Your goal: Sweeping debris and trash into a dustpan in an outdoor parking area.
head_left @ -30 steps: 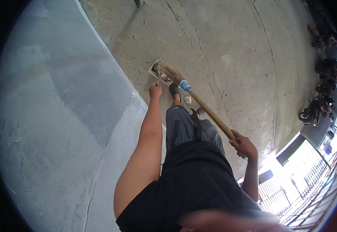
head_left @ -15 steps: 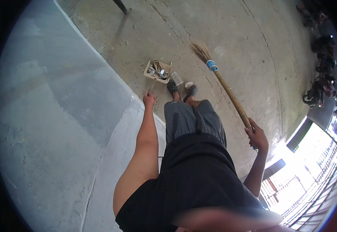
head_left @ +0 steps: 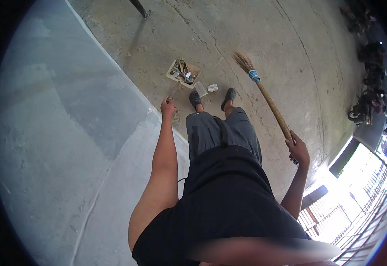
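Observation:
My right hand (head_left: 298,150) is closed around the upper end of a stick broom (head_left: 271,104). Its handle looks wrapped, a blue band binds the bristles, and the bristle end points away from me. My left hand (head_left: 168,107) hangs low beside the grey wall with its fingers curled. A faint thin shape runs from those fingers toward a cream plastic container (head_left: 194,68); what the fingers hold is too small to name. Mixed litter lies inside the container. Close to my left foot are a clear plastic cup (head_left: 200,89) and a crumpled white scrap (head_left: 212,88).
A painted grey wall (head_left: 91,119) rises along my left side. Cracked concrete floor (head_left: 242,26) spreads ahead, with a dark post (head_left: 139,8) at the far left. Parked motorcycles (head_left: 369,105) line the far right, and a barred gate (head_left: 349,208) stands at the lower right.
My right foot has stepped to the right, away from the white scrap. The broom has shifted right with my right hand. My left hand has moved slightly left and farther forward.

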`<state>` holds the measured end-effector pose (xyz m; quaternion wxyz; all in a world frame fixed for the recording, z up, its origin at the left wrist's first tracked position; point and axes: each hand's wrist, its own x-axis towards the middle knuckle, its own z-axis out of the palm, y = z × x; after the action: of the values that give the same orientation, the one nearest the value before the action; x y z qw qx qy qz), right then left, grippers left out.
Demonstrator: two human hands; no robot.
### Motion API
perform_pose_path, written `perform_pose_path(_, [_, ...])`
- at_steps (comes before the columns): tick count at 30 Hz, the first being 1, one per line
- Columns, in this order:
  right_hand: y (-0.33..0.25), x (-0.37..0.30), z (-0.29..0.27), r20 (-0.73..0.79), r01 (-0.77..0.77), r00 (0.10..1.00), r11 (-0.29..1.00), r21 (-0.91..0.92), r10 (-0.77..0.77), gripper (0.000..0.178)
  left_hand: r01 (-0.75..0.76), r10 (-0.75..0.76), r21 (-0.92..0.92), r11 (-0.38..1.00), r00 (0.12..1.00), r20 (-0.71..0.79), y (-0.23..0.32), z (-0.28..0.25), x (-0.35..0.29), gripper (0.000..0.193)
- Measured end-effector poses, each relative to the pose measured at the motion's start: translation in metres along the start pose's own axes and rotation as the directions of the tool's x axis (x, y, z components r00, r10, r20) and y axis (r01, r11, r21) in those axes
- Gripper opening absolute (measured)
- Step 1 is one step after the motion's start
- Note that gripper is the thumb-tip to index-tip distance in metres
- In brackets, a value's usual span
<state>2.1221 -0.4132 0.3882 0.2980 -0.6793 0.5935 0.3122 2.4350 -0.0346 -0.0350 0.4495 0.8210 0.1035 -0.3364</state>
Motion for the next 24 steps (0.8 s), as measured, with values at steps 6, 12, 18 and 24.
perform_pose_path(6, [0.014,0.043,-0.025,0.033,0.101,0.995,0.992,-0.080,-0.099,0.058,-0.010,0.008,-0.049,0.999,0.999,-0.040,0.011,0.025,-0.050,0.046])
perform_pose_path(12, [0.030,0.127,-0.051,0.031,0.410,0.906,0.857,-0.314,-0.422,0.056,0.012,-0.029,-0.194,0.981,0.996,-0.087,-0.006,0.088,-0.117,0.041])
perform_pose_path(18, [0.008,0.198,-0.055,0.095,0.607,0.725,0.567,-0.558,-0.682,0.052,0.084,-0.186,-0.446,0.891,0.964,-0.190,-0.029,0.187,-0.204,0.039])
perform_pose_path(24, [-0.033,0.243,-0.020,0.207,0.689,0.605,0.375,-0.620,-0.769,0.052,0.135,-0.306,-0.626,0.768,0.936,-0.174,-0.054,0.273,-0.295,0.043])
